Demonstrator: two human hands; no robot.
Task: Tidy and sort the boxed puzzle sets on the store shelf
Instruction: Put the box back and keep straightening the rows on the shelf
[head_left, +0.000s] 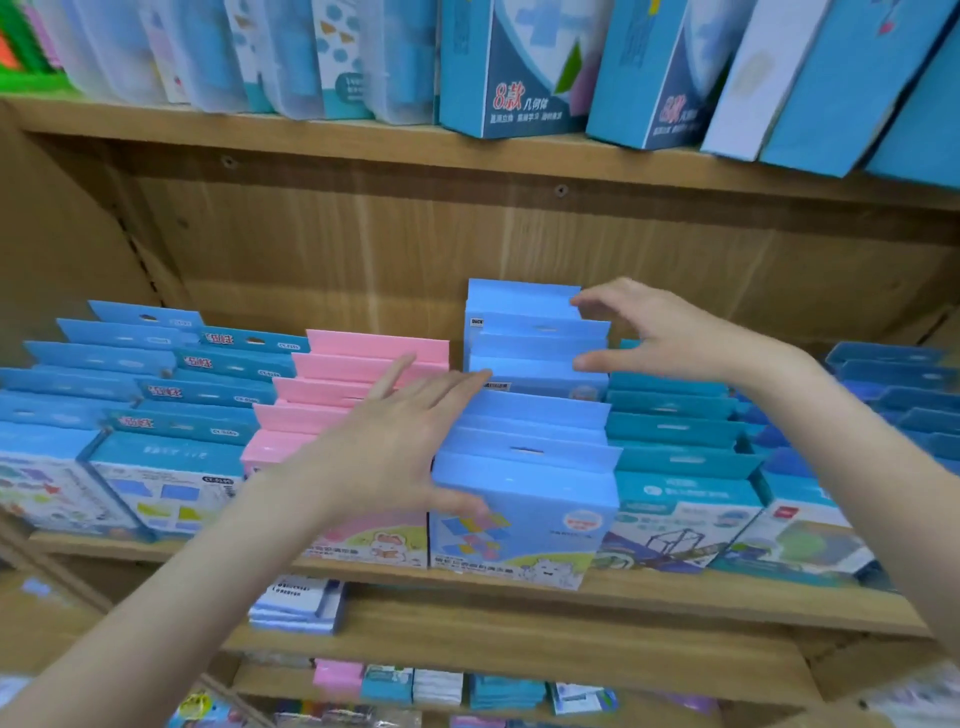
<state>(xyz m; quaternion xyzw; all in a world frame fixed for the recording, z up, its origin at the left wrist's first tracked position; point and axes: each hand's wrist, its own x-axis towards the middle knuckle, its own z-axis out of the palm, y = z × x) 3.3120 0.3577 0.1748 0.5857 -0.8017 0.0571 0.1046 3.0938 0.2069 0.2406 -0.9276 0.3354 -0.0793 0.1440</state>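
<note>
Rows of boxed puzzle sets stand front to back on the middle wooden shelf (519, 597). A light-blue row (524, 467) runs down the centre, with a pink row (358, 369) to its left and a teal row (670, 431) to its right. My left hand (400, 441) lies with straight, spread fingers against the left side of the light-blue row, thumb on the front box. My right hand (660, 332) hovers at the right side of the taller back boxes (524, 327), with its fingers spread; the thumb touches one box edge and a fingertip the rearmost.
More blue boxes (156, 415) fill the shelf's left part and dark-blue ones (904, 395) the right. Large blue cartons (519, 67) lean on the shelf above. Lower shelves hold small stacked packs (296, 605). A wooden back panel lies behind the rows.
</note>
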